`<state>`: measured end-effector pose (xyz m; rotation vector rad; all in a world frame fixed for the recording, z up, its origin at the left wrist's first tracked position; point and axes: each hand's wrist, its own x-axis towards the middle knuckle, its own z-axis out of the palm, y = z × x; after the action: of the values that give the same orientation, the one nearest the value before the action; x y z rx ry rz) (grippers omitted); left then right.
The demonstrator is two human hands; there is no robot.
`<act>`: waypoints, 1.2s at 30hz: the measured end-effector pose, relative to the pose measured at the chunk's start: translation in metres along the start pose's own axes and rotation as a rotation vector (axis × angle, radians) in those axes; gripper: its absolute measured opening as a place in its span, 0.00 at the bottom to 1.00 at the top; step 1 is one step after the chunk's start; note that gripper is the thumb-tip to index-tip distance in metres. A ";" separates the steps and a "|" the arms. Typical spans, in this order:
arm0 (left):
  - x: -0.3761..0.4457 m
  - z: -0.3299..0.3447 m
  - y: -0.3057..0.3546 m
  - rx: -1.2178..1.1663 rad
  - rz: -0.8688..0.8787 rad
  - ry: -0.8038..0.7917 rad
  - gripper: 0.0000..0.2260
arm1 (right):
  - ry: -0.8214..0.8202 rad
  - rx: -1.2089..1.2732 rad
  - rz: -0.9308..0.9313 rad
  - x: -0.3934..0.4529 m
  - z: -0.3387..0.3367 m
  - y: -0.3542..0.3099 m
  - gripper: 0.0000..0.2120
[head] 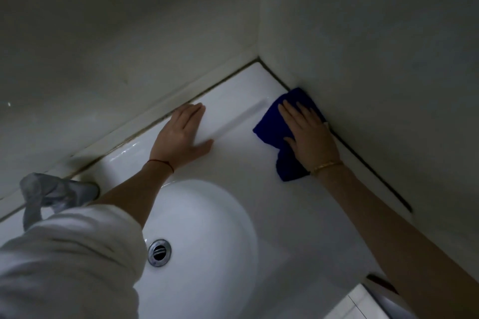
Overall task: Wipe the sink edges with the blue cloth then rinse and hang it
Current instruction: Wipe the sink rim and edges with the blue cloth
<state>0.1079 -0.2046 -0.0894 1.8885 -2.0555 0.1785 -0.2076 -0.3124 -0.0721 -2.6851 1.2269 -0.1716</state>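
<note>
The white sink (248, 153) fills the lower middle of the head view, its oval basin and chrome drain (159, 252) below its flat rim. A blue cloth (269, 124) lies on the rim at the right, against the side wall. My right hand (308, 137) presses flat on the cloth, fingers pointing toward the back corner. My left hand (182, 134) rests flat on the bare rim near the back wall, fingers spread, holding nothing.
Two pale walls meet at the back corner (259, 59), with dark sealant lines along the sink's edges. A grey faucet (55, 193) stands at the left, partly hidden by my white sleeve (67, 261). A strip of floor tile (363, 303) shows at the bottom right.
</note>
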 end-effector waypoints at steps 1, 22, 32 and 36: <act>0.000 0.000 0.000 0.002 0.003 0.000 0.33 | 0.009 -0.005 -0.005 -0.008 -0.002 0.002 0.34; 0.001 -0.001 0.001 -0.012 0.002 -0.001 0.33 | 0.003 0.082 -0.038 -0.010 -0.008 0.005 0.30; 0.002 -0.004 0.002 -0.017 -0.033 -0.057 0.35 | 0.079 0.334 0.085 0.112 0.009 -0.034 0.22; 0.001 -0.004 0.004 -0.024 -0.050 -0.076 0.35 | 0.047 0.303 -0.059 0.093 0.018 -0.069 0.23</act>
<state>0.1050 -0.2038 -0.0847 1.9582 -2.0471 0.0697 -0.0933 -0.3366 -0.0724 -2.4667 1.0400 -0.3972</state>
